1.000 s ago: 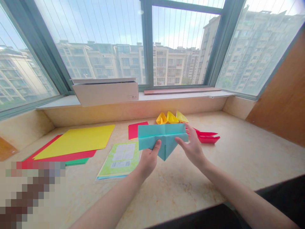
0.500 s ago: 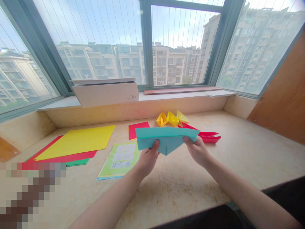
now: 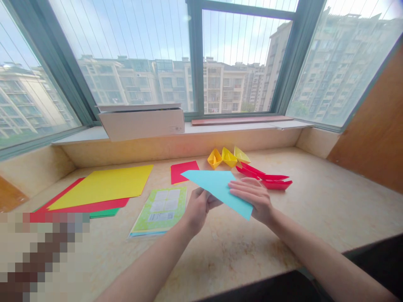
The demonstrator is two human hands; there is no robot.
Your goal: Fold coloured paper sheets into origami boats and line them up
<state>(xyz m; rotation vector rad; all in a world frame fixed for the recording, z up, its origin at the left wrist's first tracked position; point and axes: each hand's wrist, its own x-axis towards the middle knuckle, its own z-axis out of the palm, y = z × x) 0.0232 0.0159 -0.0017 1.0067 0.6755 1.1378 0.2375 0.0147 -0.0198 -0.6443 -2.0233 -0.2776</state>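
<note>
A light-blue sheet of folded paper is held above the counter, turned at a slant with one point toward the left and a corner toward the lower right. My left hand grips its lower edge, with the fingers curled and partly hidden by the paper. My right hand lies over the right part, its fingers stretched across the face and its thumb out of sight. Behind the paper stand several red folded paper boats and three yellow paper boats.
Large yellow sheets lie over red and green ones on the left. A green-patterned paper packet lies left of my hands, with small red sheets behind it. A white box stands on the window ledge.
The blue paper has turned from lying wide with its point down to a slanted position, its plain face showing. My right hand has shifted from pinching its corner to lying across it.
</note>
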